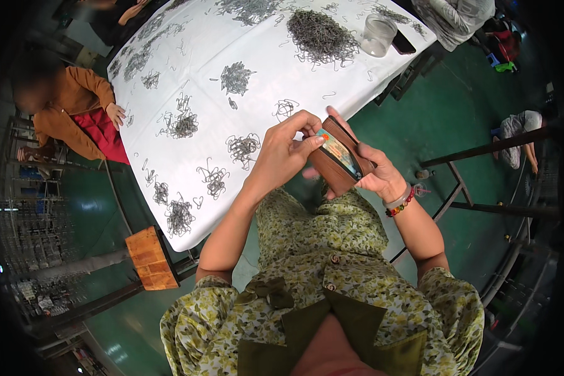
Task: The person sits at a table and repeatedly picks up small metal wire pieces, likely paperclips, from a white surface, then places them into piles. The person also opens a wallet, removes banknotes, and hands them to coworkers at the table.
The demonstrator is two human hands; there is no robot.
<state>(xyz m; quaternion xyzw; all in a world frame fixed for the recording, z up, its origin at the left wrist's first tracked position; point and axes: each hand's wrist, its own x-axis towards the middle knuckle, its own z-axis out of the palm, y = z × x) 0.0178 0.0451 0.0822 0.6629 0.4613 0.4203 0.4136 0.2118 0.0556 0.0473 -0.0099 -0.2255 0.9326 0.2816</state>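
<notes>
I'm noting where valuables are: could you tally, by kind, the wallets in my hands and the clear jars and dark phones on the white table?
Brown wallet, held in the right hand with the left hand at it: 1
Clear jar: 1
Dark phone, beside the jar: 1
Total: 3

The left arm [229, 229] and right arm [420, 232] bend in toward each other. The left hand [279, 150] pinches with its fingertips. The right hand [384, 177] curls in a grip.
</notes>
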